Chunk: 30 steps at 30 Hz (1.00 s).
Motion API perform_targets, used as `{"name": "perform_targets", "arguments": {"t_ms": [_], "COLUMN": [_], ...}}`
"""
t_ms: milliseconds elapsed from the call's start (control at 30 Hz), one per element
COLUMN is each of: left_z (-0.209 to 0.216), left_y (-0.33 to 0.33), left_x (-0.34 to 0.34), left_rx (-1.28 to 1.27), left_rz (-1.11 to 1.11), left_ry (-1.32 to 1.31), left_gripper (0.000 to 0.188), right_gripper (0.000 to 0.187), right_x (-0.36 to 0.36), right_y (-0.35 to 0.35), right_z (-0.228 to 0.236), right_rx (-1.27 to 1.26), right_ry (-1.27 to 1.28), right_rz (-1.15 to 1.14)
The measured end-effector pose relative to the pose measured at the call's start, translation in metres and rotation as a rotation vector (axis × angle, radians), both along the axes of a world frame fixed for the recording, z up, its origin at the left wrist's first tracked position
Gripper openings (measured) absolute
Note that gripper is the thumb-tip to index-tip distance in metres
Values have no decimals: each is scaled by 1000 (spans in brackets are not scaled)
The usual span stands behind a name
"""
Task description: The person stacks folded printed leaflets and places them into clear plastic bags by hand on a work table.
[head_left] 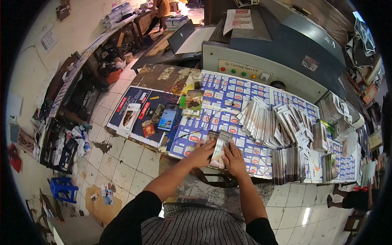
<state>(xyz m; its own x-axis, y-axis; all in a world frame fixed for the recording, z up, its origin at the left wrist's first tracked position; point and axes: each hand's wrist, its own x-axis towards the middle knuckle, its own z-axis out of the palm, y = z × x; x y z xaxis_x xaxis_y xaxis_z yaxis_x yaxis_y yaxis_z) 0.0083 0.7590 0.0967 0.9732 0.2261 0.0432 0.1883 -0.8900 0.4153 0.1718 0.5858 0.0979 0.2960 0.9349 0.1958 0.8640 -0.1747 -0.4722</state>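
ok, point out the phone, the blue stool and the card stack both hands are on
phone [167, 117]: head view, middle of its lit screen.
blue stool [63, 187]: head view, on its seat top.
card stack [220, 148]: head view, top card showing between the left hand [203, 152] and right hand [234, 158].

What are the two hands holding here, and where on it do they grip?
A small stack of printed cards: the left hand grips its left edge, the right hand its lower right edge, over the table.

The desk [157, 75] carries blue printed sheets [228, 102], fanned stacks of flat cartons [265, 122], a phone [167, 117], a glass [197, 79] and a dark poster [130, 100].
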Motion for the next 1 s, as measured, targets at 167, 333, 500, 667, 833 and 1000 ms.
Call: {"name": "perform_targets", "arguments": {"t_ms": [167, 333, 500, 667, 833, 1000], "left_z": [-6, -4, -10, -1, 1, 8], "left_y": [9, -3, 16, 15, 14, 15], "left_x": [-29, -9, -5, -5, -12, -11], "left_rx": [46, 105, 109, -199, -141, -105], "left_rz": [180, 89, 28, 132, 36, 8], "left_ry": [-21, 52, 120, 82, -2, 71], "left_gripper": [64, 57, 55, 57, 53, 59], "right_gripper": [51, 55, 61, 60, 57, 56], "right_x": [-5, -4, 0, -1, -1, 0], "right_y": [0, 4, 13, 10, 10, 11], "right_z": [2, 1, 6, 2, -2, -2], "right_rx": [-8, -16, -50, -64, -37, -45], "right_ry": [-24, -75, -114, -140, -141, -159], "right_rz": [-19, 12, 61, 46, 45, 52]}}
